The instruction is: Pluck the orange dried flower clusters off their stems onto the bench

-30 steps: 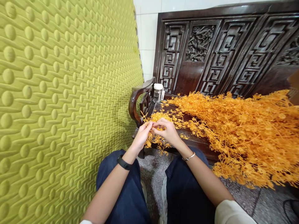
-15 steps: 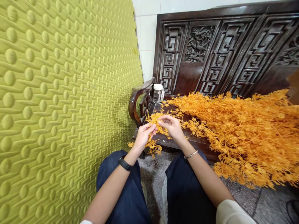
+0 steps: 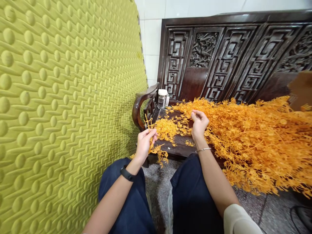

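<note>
My left hand point(image 3: 144, 144) is closed in a pinch on an orange sprig point(image 3: 160, 155), whose thin stalks stick out above the fingers and whose feathery end hangs below, past the bench edge. Just beyond it, a small heap of orange plant bits point(image 3: 167, 128) lies on the dark wooden bench seat point(image 3: 179, 149). Over to the right, my right hand point(image 3: 200, 125) is raised at the near end of a large pile of orange dried-looking branches point(image 3: 258, 139). Its thumb and fingertips are pressed together; whatever may be between them is too small to make out.
A clear jar with a white lid point(image 3: 162, 97) stands by the curved armrest point(image 3: 136, 112). The carved backrest point(image 3: 201, 74) rises behind the pile. A yellow-green textured foam mat point(image 3: 73, 97) stands along the left. Brown cardboard point(image 3: 301, 92) shows at far right.
My right hand has moved away from the left, to the right and farther out, toward the large pile. The left hand has shifted slightly left, keeping the orange sprig.
</note>
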`<state>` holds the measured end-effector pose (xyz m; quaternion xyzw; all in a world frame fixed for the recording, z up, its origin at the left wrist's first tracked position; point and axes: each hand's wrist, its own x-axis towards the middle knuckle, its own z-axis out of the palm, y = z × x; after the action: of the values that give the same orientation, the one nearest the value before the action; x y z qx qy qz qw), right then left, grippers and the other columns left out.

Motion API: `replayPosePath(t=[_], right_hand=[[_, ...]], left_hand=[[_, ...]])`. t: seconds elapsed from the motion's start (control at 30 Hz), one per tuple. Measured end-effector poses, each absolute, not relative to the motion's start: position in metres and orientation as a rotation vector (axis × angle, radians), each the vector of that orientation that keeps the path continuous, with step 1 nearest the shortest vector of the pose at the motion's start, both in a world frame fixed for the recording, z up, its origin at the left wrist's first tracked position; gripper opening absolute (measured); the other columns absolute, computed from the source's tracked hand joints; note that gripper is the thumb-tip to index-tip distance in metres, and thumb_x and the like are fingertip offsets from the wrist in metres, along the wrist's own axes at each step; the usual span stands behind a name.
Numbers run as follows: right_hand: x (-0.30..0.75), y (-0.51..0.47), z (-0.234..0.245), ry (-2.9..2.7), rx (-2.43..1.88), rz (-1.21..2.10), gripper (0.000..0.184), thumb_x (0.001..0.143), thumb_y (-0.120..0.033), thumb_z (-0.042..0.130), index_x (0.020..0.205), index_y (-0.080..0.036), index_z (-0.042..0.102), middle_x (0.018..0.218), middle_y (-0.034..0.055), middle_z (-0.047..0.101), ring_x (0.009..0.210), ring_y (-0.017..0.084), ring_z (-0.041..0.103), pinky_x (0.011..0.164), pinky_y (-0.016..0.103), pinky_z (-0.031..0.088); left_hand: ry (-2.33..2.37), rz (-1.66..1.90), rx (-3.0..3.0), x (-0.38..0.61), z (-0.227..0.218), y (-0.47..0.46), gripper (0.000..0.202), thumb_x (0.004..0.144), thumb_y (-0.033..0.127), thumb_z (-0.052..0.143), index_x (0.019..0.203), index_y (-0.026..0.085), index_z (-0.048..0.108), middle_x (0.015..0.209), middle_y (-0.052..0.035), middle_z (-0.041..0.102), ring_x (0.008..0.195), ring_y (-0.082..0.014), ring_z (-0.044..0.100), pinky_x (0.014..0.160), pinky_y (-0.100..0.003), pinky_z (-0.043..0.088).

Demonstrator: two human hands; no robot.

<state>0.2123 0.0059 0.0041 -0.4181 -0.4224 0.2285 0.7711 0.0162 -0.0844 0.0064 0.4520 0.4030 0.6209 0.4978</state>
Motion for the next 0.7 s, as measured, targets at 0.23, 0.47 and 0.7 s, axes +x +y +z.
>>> replayPosePath(t=[0.23,0.47,0.7], right_hand=[[0.218,0.031,-0.013,-1.320,-1.144,0.656,0.040,0.062,-0.034,0.072,0.096,-0.018,0.062,0.110,0.0103,0.059,0.107,0.023,0.053,0.096,0.043,0.039],[0.183,-0.020,0.002,-1.670,-0.907,0.701,0.026,0.080,-0.043,0.057,0.088,-0.018,0.061,0.091,0.0066,0.062,0.088,0.019,0.059,0.084,0.038,0.047],[0.159,-0.051,0.010,-2.027,-0.718,0.388,0.021,0.083,-0.038,0.058,0.092,-0.020,0.065,0.089,0.0057,0.059,0.088,0.018,0.056,0.081,0.033,0.045]], left_hand=[[0.774,1.440,0.993,0.015,0.004,-0.079,0.018,0.075,0.029,0.059,0.077,0.012,0.067,0.074,-0.0032,0.065,0.067,-0.0105,0.057,0.068,-0.023,0.043],[0.721,1.480,0.870,0.016,0.002,-0.077,0.019,0.072,0.022,0.059,0.087,0.013,0.067,0.087,-0.0064,0.068,0.090,-0.0176,0.062,0.086,-0.029,0.042],[0.732,1.498,0.861,0.016,0.002,-0.078,0.020,0.070,0.026,0.067,0.086,0.015,0.067,0.101,-0.0047,0.065,0.095,-0.0152,0.058,0.081,-0.025,0.046]])
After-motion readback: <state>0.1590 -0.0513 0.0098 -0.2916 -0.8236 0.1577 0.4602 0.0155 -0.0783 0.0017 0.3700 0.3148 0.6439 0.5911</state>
